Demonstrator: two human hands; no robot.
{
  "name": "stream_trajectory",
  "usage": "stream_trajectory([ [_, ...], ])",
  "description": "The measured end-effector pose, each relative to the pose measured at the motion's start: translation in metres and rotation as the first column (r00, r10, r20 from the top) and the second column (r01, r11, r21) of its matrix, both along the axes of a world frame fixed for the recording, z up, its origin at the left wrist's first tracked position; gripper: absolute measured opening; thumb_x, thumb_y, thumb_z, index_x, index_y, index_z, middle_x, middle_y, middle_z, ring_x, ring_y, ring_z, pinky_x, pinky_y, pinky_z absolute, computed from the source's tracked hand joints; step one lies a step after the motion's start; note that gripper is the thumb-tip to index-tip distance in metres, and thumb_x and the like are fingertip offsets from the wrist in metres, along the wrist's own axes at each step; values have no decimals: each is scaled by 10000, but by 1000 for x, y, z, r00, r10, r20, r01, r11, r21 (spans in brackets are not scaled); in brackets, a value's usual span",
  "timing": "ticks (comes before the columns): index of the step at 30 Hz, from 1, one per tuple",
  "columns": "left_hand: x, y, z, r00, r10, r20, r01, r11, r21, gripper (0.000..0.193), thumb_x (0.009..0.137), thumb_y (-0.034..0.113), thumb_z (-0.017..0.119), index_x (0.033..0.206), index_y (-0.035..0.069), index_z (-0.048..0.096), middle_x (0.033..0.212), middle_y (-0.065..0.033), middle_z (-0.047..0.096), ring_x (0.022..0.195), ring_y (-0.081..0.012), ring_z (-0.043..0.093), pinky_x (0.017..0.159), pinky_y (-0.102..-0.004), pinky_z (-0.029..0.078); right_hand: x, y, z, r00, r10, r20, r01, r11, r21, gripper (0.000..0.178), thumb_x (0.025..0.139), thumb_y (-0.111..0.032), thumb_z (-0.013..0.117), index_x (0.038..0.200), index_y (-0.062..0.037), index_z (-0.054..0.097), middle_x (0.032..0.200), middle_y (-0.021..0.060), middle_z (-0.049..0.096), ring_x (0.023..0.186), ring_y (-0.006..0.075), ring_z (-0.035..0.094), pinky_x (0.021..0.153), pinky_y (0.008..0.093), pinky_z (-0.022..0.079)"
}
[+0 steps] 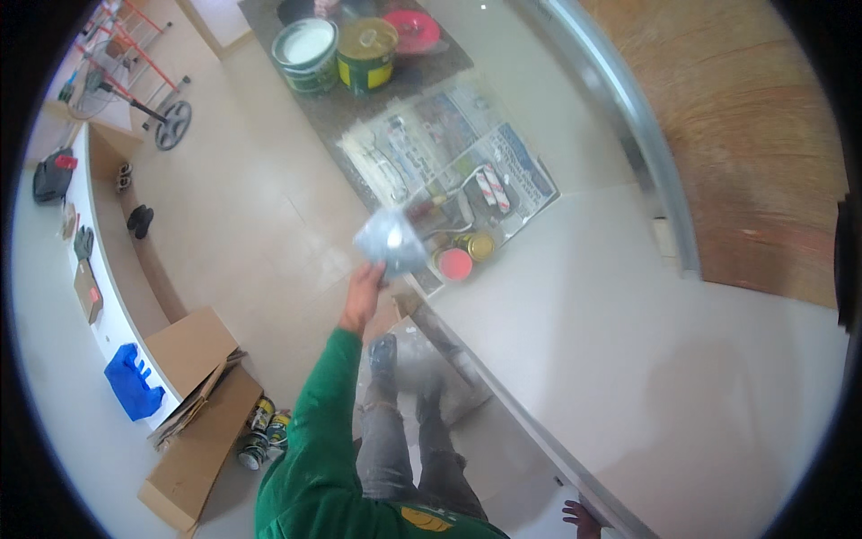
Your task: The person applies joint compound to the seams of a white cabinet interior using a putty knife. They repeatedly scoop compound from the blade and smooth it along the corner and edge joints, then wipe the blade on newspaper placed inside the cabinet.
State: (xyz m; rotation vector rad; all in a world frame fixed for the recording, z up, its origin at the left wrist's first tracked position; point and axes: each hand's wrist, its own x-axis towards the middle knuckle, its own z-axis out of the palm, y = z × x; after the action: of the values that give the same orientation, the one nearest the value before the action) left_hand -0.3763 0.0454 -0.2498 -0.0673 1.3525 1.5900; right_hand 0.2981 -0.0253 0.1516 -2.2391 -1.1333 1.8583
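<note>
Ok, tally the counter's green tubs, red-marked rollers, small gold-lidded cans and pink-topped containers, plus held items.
Green tubs: 2
Red-marked rollers: 2
Small gold-lidded can: 1
Pink-topped container: 1
Held item: 1
Total: 7

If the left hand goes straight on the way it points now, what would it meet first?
Beyond the broad greyish tool it holds, the left hand would probably meet the newspaper spread on the counter first; depth is unclear, so it might pass above.

The left hand (pixel 362 298) holds what seems a greyish scraper (pixel 392 241).
</note>
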Motion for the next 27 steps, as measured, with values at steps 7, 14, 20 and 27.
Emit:
stream_trajectory([
  [7, 86, -135, 100, 962, 85, 260, -104, 993, 61, 260, 980, 256, 528, 1189, 106, 568, 1079, 8, 627, 943, -122, 583, 787, -318, 469, -16, 8, 0, 922, 355, 156, -374, 921, 107, 561, 891, -395, 608, 1300, -24, 513, 1295, 157, 549, 1128, 329, 567, 921, 450, 471],
  [14, 120, -163, 197, 976, 167, 138, -198, 947, 253, 250, 974, 259, 545, 1174, 109, 559, 1044, 0, 642, 906, -129, 605, 760, -341, 499, -25, 40, 5, 615, 676, 406, -764, 385, 517, 492, 867, -300, 656, 1242, 2, 555, 1225, 183, 579, 1091, 332, 568, 951, 445, 443],
  [20, 179, -184, 303, 976, 196, 100, -219, 890, 399, 249, 966, 259, 554, 1153, 95, 558, 1048, -26, 646, 917, -153, 610, 770, -351, 498, -5, 54, -50, 524, 750, 404, -756, 191, 627, 479, 864, -335, 644, 1216, -16, 585, 1209, 207, 594, 1088, 376, 562, 936, 458, 448],
  [27, 239, -243, 372, 974, 219, 51, -215, 848, 485, 296, 930, 304, 597, 1139, 95, 571, 1084, -38, 648, 960, -178, 613, 801, -386, 489, -22, 53, -50, 499, 768, 400, -704, 90, 704, 449, 869, -352, 618, 1142, 4, 618, 1114, 233, 630, 1052, 401, 579, 928, 448, 448],
])
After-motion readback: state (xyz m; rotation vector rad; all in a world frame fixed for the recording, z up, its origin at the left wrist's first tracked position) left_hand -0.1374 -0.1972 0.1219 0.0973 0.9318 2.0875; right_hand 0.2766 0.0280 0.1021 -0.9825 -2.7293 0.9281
